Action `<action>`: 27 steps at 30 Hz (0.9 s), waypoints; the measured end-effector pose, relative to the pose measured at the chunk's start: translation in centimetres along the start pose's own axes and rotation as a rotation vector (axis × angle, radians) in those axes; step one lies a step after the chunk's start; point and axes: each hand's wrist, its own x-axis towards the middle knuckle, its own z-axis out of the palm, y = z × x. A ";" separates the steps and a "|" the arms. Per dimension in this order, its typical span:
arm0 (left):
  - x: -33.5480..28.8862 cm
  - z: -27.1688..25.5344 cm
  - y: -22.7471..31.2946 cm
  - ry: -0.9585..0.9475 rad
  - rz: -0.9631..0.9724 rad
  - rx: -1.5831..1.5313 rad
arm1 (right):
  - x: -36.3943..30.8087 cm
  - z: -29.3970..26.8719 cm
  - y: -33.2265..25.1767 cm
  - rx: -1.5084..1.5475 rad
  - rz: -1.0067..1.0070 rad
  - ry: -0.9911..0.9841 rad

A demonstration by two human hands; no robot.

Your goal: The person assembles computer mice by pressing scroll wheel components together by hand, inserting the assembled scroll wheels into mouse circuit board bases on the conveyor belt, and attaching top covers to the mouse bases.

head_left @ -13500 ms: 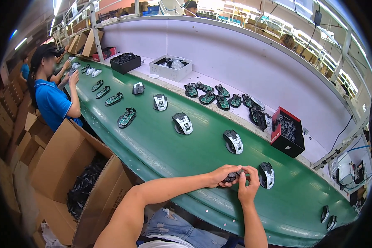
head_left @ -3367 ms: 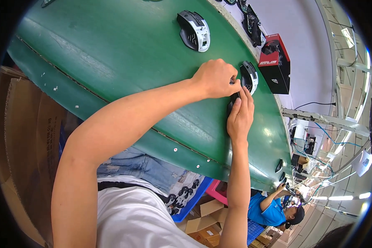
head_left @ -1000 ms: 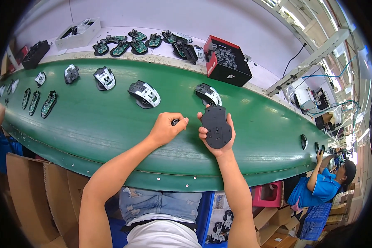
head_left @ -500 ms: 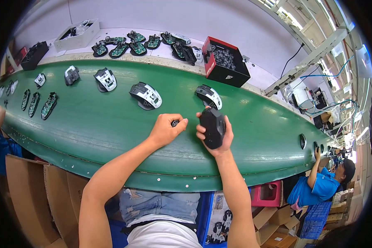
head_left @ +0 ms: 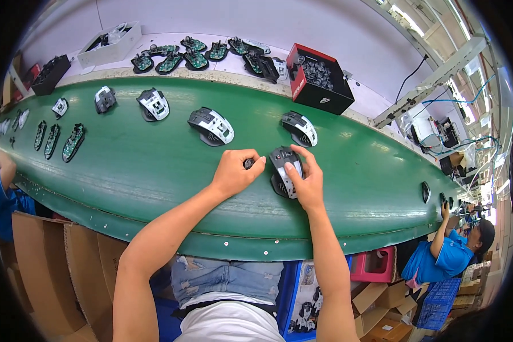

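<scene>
In my right hand (head_left: 308,179) is a black and white computer mouse (head_left: 280,171), its top side up, with thumb and fingers gripping its right side just over the green belt (head_left: 171,188). To its left my left hand (head_left: 237,172) is closed around a small dark round part (head_left: 248,163), most of which the fingers hide; it may be a scroll wheel. Beyond my hands lie two more mice, one at the middle (head_left: 211,126) and one farther right (head_left: 299,129). Openings show in their white shells.
Other mice (head_left: 153,105) and green circuit boards on dark bases (head_left: 73,142) lie along the belt's left. On the back ledge are several boards (head_left: 195,60), a white bin (head_left: 109,47) and a black-red box (head_left: 322,80) of small parts. A co-worker (head_left: 439,256) sits at right.
My right hand has turned the mouse over, from its dark underside showing to its top showing, and lowered it toward the belt. My left hand keeps its closed hold.
</scene>
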 end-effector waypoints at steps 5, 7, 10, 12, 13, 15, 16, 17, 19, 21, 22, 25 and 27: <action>-0.3 -0.3 0.3 -0.082 -0.026 0.031 | -0.6 1.1 -1.3 0.164 -0.066 0.056; -0.3 -0.3 0.4 -0.076 -0.010 -0.006 | -0.7 1.3 -1.5 0.188 -0.073 0.047; -0.1 -0.2 0.6 -0.083 -0.073 -0.022 | -0.5 0.9 -1.3 0.150 -0.169 0.027; 0.0 0.0 0.2 -0.077 -0.054 -0.034 | -0.3 0.3 -1.5 0.052 -0.252 0.000; 0.0 0.1 0.1 -0.072 -0.029 -0.047 | -0.3 0.4 -1.8 0.086 -0.234 0.001; 0.0 0.0 0.1 -0.084 -0.052 -0.058 | -0.2 0.1 -2.0 0.058 -0.260 -0.018; 0.0 0.0 0.1 -0.095 -0.076 -0.070 | -0.1 0.0 -2.1 0.028 -0.285 -0.039; 0.0 0.0 0.0 -0.093 -0.075 -0.068 | 0.0 0.0 -2.0 0.030 -0.287 -0.040; 0.0 0.2 -0.3 -0.097 -0.104 -0.112 | -0.1 0.1 -1.8 0.073 -0.273 -0.041; 0.1 0.2 -0.4 -0.099 -0.095 -0.114 | -0.1 0.2 -1.5 0.081 -0.260 -0.038; 0.1 0.2 -0.5 -0.105 -0.087 -0.117 | -0.1 0.3 -1.4 0.088 -0.243 -0.034; 0.4 -0.6 0.1 -0.201 -0.165 -0.136 | -0.5 0.5 -1.9 -0.128 -0.212 -0.031; 0.4 -0.2 -0.2 -0.200 -0.181 -0.159 | -0.6 0.7 -2.9 -0.162 -0.228 -0.053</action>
